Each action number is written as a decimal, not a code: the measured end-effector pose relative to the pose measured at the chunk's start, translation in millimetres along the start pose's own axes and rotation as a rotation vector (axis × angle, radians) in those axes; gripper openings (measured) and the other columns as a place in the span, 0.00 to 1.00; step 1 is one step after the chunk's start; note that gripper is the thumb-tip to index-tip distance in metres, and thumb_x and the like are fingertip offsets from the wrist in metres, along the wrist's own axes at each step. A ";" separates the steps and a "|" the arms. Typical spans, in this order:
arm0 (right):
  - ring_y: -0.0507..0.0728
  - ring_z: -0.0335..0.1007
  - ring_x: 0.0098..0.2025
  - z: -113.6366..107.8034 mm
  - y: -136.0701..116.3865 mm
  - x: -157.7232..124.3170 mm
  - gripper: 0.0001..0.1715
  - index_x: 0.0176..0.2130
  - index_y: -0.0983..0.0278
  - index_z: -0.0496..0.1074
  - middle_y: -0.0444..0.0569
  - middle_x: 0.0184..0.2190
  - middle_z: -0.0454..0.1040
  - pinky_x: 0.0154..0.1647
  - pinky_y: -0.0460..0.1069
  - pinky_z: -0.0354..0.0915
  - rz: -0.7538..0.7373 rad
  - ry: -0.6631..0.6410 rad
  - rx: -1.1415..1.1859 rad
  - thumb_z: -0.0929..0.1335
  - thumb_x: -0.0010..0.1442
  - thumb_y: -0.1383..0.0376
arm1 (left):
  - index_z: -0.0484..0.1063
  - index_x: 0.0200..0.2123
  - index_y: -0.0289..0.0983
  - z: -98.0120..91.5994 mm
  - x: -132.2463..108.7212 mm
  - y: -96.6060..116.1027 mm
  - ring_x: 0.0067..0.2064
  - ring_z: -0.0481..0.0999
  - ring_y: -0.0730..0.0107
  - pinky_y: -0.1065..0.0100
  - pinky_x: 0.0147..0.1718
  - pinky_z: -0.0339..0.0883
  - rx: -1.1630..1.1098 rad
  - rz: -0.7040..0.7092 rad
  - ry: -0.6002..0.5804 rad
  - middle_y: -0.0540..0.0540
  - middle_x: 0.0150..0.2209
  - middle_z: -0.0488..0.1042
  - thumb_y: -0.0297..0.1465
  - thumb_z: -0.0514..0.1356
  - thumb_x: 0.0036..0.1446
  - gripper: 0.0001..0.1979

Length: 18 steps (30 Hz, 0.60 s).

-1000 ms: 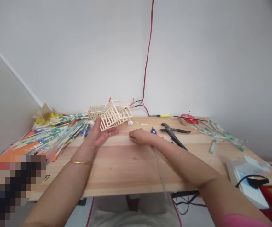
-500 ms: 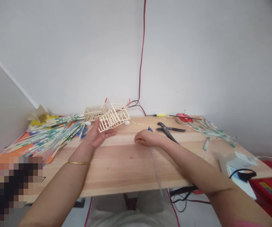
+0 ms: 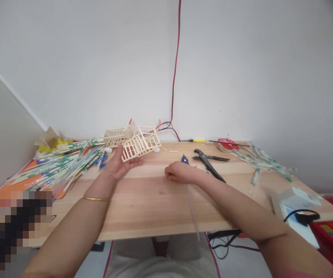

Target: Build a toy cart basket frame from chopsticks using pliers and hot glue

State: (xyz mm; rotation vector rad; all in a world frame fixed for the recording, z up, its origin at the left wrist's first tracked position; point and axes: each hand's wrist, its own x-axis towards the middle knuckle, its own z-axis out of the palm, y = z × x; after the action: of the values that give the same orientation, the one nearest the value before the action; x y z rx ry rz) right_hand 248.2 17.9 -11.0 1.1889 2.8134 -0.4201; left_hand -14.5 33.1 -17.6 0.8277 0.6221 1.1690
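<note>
My left hand [image 3: 119, 164] holds a small wooden stick-frame model [image 3: 140, 143] tilted above the back of the wooden table [image 3: 151, 204], thumb on its near side and fingers under it. A second stick frame [image 3: 114, 136] lies just behind it. My right hand [image 3: 179, 172] rests on the table with its fingers curled in; a thin clear strip [image 3: 191, 204] runs from under it toward the front edge. Whether the fingers pinch the strip is hidden. A small blue thing [image 3: 185, 158] lies right behind that hand.
Black pliers [image 3: 208, 161] lie right of my right hand. A heap of wrapped sticks [image 3: 59, 164] covers the left side, more wrappers [image 3: 263, 160] at the right. A red dish [image 3: 227, 144], a white device with black cable [image 3: 298, 206], and a red wire [image 3: 174, 81] on the wall.
Both hands have hardly moved. The view has shifted slightly; the stick-frame model stays tilted in my left hand.
</note>
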 end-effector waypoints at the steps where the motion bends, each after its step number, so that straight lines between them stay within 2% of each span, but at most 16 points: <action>1: 0.54 0.66 0.30 -0.4 -1.5 -0.4 0.06 0.29 0.65 0.70 0.50 0.29 0.74 0.32 0.46 0.57 0.002 0.005 -0.004 0.63 0.53 0.71 | 0.66 0.52 0.36 0.1 -0.2 0.0 0.37 0.79 0.54 0.47 0.41 0.71 0.000 0.000 -0.001 0.36 0.43 0.76 0.52 0.49 0.56 0.30; 3: 0.54 0.66 0.31 -5.0 -3.0 -4.9 0.07 0.30 0.66 0.69 0.52 0.31 0.74 0.32 0.47 0.58 0.010 0.030 -0.009 0.62 0.56 0.71 | 0.66 0.52 0.36 0.0 -0.4 0.1 0.38 0.79 0.54 0.48 0.41 0.71 -0.003 -0.004 -0.008 0.35 0.44 0.76 0.52 0.49 0.56 0.30; 5: 0.54 0.67 0.33 -13.7 -2.3 -15.3 0.08 0.32 0.66 0.67 0.52 0.34 0.74 0.34 0.47 0.60 0.028 0.136 0.053 0.60 0.59 0.70 | 0.66 0.52 0.36 -0.8 -0.5 0.4 0.38 0.79 0.54 0.49 0.41 0.71 -0.016 -0.009 -0.019 0.35 0.44 0.76 0.51 0.49 0.57 0.30; 7: 0.53 0.67 0.34 -23.7 -1.2 -31.7 0.07 0.34 0.64 0.66 0.50 0.34 0.73 0.34 0.47 0.61 0.060 0.371 0.264 0.60 0.60 0.66 | 0.66 0.52 0.36 -1.7 -0.4 0.8 0.38 0.79 0.54 0.48 0.42 0.71 -0.034 -0.010 -0.032 0.35 0.44 0.76 0.51 0.48 0.57 0.29; 8: 0.52 0.68 0.33 -28.0 -1.4 -41.7 0.06 0.35 0.64 0.65 0.48 0.32 0.73 0.34 0.47 0.62 0.060 0.439 0.398 0.60 0.61 0.65 | 0.66 0.52 0.36 -2.1 -0.3 1.1 0.37 0.79 0.54 0.47 0.42 0.70 -0.040 -0.011 -0.037 0.35 0.43 0.76 0.51 0.48 0.58 0.29; 11: 0.52 0.70 0.29 -34.4 -7.1 -76.3 0.12 0.41 0.64 0.66 0.44 0.27 0.72 0.31 0.47 0.65 0.035 0.505 0.727 0.64 0.60 0.59 | 0.66 0.53 0.36 -2.2 -0.2 1.3 0.38 0.79 0.54 0.47 0.42 0.70 -0.043 -0.017 -0.043 0.35 0.44 0.76 0.51 0.47 0.58 0.30; 13: 0.52 0.71 0.31 -32.2 -13.9 -100.8 0.15 0.43 0.63 0.69 0.46 0.30 0.73 0.33 0.47 0.66 0.071 0.527 0.733 0.66 0.58 0.58 | 0.65 0.53 0.36 -1.6 -0.5 1.1 0.38 0.79 0.54 0.46 0.43 0.70 -0.039 -0.015 -0.041 0.35 0.44 0.76 0.51 0.47 0.58 0.30; 15: 0.52 0.69 0.27 -25.1 -20.4 -124.3 0.11 0.35 0.62 0.73 0.46 0.27 0.73 0.29 0.46 0.64 0.142 0.563 0.651 0.67 0.57 0.57 | 0.65 0.54 0.36 -1.0 -1.0 0.5 0.38 0.79 0.54 0.46 0.43 0.69 -0.041 -0.010 -0.045 0.36 0.43 0.77 0.51 0.47 0.58 0.30; 18: 0.51 0.61 0.21 -8.4 -27.5 -156.3 0.13 0.26 0.61 0.69 0.42 0.18 0.65 0.22 0.46 0.58 0.303 0.676 0.541 0.65 0.58 0.57 | 0.65 0.52 0.37 -1.1 -1.4 -1.1 0.37 0.79 0.54 0.45 0.44 0.68 -0.056 -0.019 -0.064 0.38 0.41 0.78 0.52 0.48 0.57 0.30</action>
State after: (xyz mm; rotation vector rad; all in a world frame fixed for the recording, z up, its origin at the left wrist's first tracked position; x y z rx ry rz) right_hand 338.6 -106.8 28.1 2.1910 3.0343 -0.9489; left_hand -15.2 31.8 -19.2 0.8066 0.5417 1.1335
